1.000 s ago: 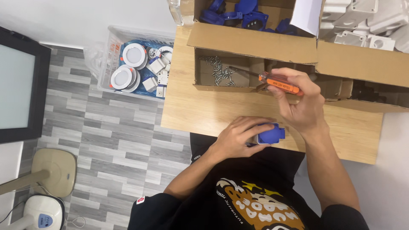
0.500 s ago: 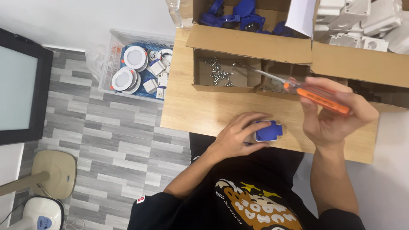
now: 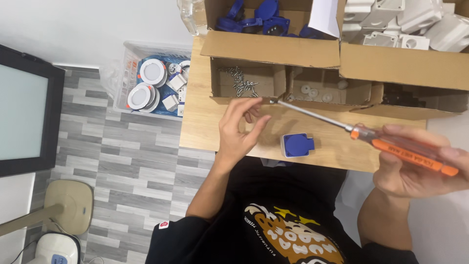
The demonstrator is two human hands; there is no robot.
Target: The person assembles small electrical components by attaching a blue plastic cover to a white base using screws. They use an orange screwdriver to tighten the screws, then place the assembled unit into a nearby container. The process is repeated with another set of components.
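I note the right hand [image 3: 415, 164] with fingers closed around an orange-handled screwdriver [image 3: 405, 151], its shaft slanting up-left so the tip sits at the left hand [image 3: 239, 129]. The left fingers are narrowed to a pinch at that tip; I cannot tell what they hold. A blue socket part [image 3: 296, 145] lies on the wooden tabletop [image 3: 205, 132], between the hands. A cardboard compartment of screws [image 3: 240, 83] sits just above.
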